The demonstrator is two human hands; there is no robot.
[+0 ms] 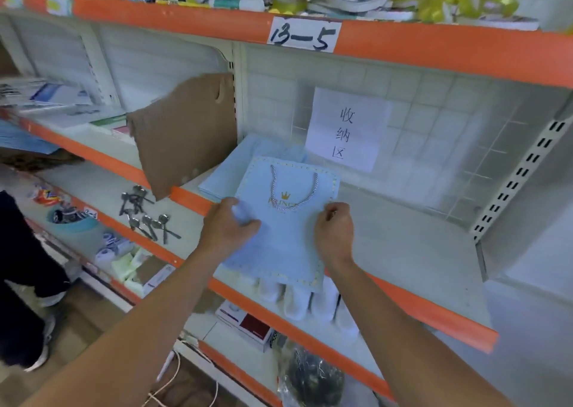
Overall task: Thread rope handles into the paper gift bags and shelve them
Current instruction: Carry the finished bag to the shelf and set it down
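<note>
While I am standing at the orange-edged shelf point(434, 310), it is filling most of my view, and its white grid back panel is carrying a paper sign point(347, 129) with handwritten characters. Leaning at the shelf's left end is a brown cardboard sheet point(186, 133). Lying flat behind my hands is a stack of pale blue bags point(223, 174). On top of it, overhanging the shelf's front lip, I am holding a light blue gift bag point(285, 236) with a gold crown print and a twisted rope handle point(294, 189) looping across its face. My left hand point(228, 226) is gripping the bag's left edge, fingers curled over it. My right hand point(335, 230) is pinching the right edge, though the blur is hiding exactly how the fingertips are meeting. Spoons point(148, 217) are lying on the lower shelf to the left.
</note>
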